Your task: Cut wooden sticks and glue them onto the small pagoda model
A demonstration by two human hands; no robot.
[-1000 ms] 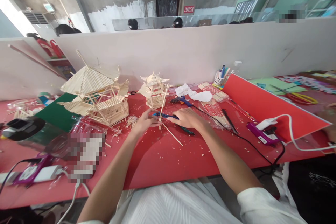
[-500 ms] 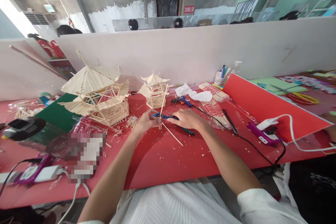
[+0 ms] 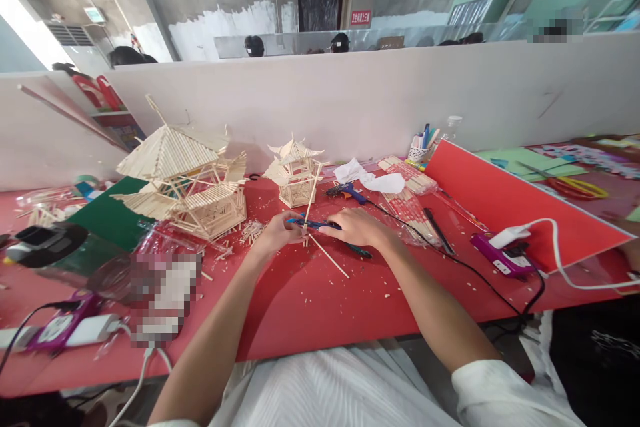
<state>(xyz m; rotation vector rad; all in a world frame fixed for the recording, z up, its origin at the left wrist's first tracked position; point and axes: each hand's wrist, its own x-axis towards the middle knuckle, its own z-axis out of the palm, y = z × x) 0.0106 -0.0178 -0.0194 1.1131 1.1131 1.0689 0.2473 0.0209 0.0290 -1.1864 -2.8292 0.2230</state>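
Observation:
My right hand (image 3: 354,225) is closed around a pair of dark blue pliers (image 3: 325,223), their front end pointing left. Close by on the left, my left hand (image 3: 280,232) is closed with its fingertips pinching a thin wooden stick (image 3: 313,197) that leans upward beside the plier tips. Another wooden stick (image 3: 329,255) slants down to the right from the same spot, and its upper end is partly hidden. Just behind the hands stands a small stick-built pavilion (image 3: 296,173). To the left is a larger stick pavilion (image 3: 187,180) with a sloped roof.
Behind my right hand lie a blue glue gun (image 3: 345,192), white tissue (image 3: 370,179) and packets of sticks (image 3: 407,210). A red board (image 3: 520,207) leans at right by a purple power strip (image 3: 500,257). A large bottle (image 3: 75,257) lies left. Stick offcuts (image 3: 251,231) litter the red table (image 3: 320,320).
Both hands stay almost in place. The upright stick at the plier tips has shifted very slightly.

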